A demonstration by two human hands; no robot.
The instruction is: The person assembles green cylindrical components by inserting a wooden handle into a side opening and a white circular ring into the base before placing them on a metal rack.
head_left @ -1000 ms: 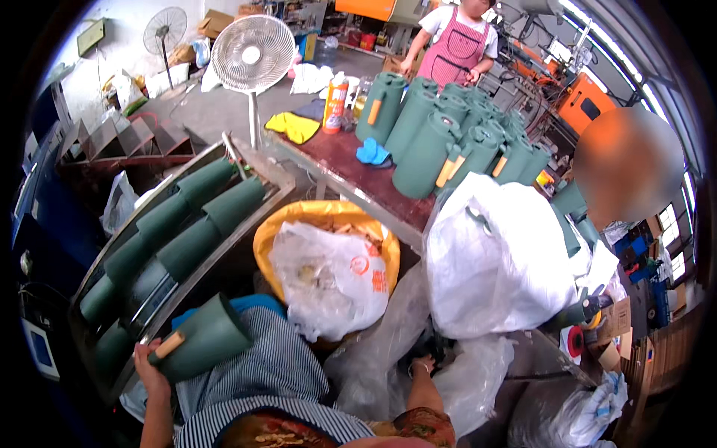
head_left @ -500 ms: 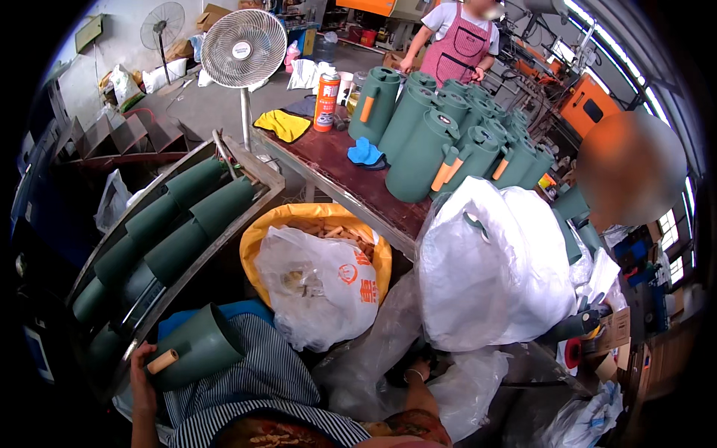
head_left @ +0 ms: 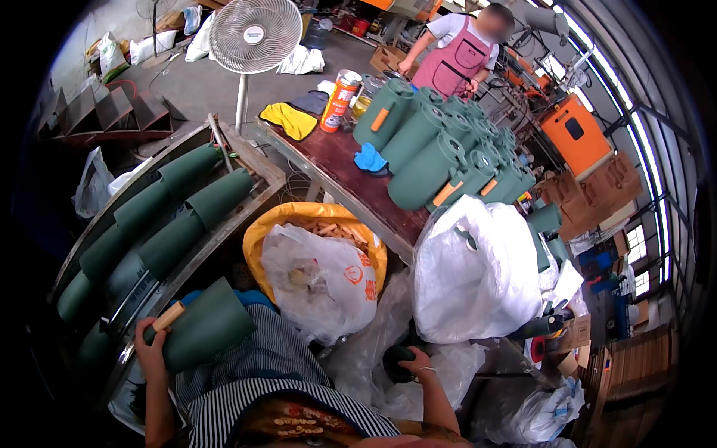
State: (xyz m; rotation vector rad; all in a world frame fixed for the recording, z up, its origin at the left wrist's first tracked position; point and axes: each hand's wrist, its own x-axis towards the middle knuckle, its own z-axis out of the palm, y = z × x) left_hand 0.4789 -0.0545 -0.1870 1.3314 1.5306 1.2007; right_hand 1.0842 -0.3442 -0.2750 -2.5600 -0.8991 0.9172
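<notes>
My left hand (head_left: 151, 352) is closed around the wooden handle (head_left: 169, 316) of a dark green jug body (head_left: 213, 328), which lies tilted over my striped apron (head_left: 261, 355). In my right hand (head_left: 420, 364) is a dark, round, cup-like piece (head_left: 396, 364), held just above a clear plastic bag (head_left: 441, 388); its exact kind is hard to make out. Beyond my lap stands a yellow sack (head_left: 258, 228) with many small wooden handles (head_left: 328, 231) in it and a white plastic bag (head_left: 321, 284) partly over them.
On the left, a wooden-edged rack (head_left: 272, 179) holds nested green jug bodies (head_left: 168, 239). Green jugs (head_left: 426, 175), a spray can (head_left: 340, 101) and cloths crowd the table (head_left: 328, 160). A large white bag (head_left: 478, 276) stands to the right; a person (head_left: 455, 56) stands beyond.
My right hand has come up from the clear plastic, with the dark round piece now showing in it. The jug body has turned, so its open end no longer faces me. My view has shifted.
</notes>
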